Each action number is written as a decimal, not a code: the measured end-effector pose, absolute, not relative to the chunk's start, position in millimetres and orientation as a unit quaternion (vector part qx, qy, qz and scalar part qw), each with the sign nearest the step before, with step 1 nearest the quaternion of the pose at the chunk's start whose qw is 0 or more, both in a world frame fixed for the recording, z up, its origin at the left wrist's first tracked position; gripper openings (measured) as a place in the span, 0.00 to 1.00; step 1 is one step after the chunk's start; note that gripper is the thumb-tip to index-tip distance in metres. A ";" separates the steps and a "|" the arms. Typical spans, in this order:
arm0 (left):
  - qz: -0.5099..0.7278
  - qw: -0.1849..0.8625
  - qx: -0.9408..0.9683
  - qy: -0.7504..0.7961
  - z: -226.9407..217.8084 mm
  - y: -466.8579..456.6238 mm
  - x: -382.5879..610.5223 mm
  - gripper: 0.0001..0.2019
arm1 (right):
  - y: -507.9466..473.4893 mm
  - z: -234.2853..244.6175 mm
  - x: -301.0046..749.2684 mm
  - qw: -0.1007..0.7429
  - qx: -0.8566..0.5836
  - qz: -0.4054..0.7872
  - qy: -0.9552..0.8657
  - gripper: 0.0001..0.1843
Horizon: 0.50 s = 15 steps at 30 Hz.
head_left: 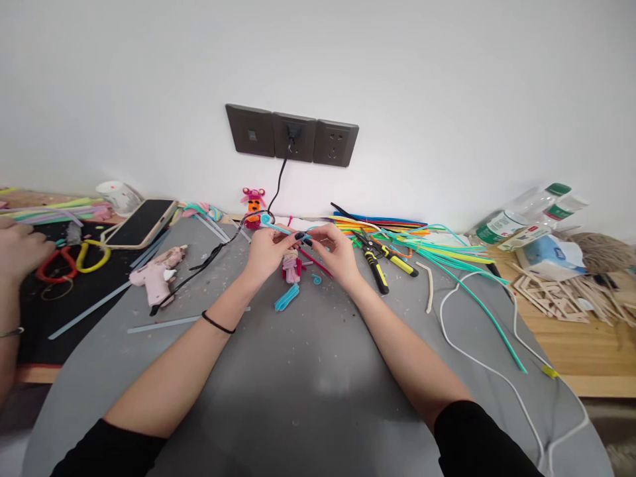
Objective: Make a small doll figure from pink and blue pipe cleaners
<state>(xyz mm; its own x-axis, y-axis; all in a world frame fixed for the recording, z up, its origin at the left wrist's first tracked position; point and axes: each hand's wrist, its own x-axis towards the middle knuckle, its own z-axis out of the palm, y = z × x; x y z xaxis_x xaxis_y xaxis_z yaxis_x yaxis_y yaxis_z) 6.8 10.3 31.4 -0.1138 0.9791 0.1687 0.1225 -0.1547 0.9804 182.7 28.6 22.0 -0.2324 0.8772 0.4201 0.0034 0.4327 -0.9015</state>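
Above the middle of the grey table, a light-blue pipe cleaner (278, 227) with a coiled end runs between my two hands. My left hand (269, 254) pinches it with thumb and fingers. My right hand (336, 252) closes on its other end, fingertips touching those of the left. Just below them lie a small pink-and-mauve pipe cleaner piece (291, 266), a folded blue bundle (287, 297) and a little blue coil (317, 279). A pink and orange pipe cleaner figure (254, 207) stands behind, near the wall.
A pink glue gun (158, 275) with a black cord lies left. Yellow-black pliers (380, 260) and many pipe cleaners (447, 248) lie right. Beyond are bottles (521, 222), a tissue pack (551, 257) and wooden sticks (551, 291). Another person's hand (22, 248) is at far left, near scissors (59, 264).
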 end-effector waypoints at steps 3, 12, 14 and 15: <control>0.522 0.392 0.551 0.519 32.7 9.0 5.8 0.21 | 28.5 22.1 184.0 0.513 -0.339 0.385 -0.688 0.07; 0.555 0.410 0.515 0.508 28.1 7.8 16.5 0.18 | 33.4 14.3 178.0 0.519 -0.384 0.526 -0.554 0.20; 0.569 0.403 0.512 0.501 28.4 6.3 20.1 0.18 | 33.0 11.8 175.3 0.529 -0.384 0.553 -0.516 0.24; 0.573 0.400 0.511 0.500 28.5 5.6 21.2 0.19 | 32.6 10.7 174.2 0.534 -0.381 0.567 -0.498 0.26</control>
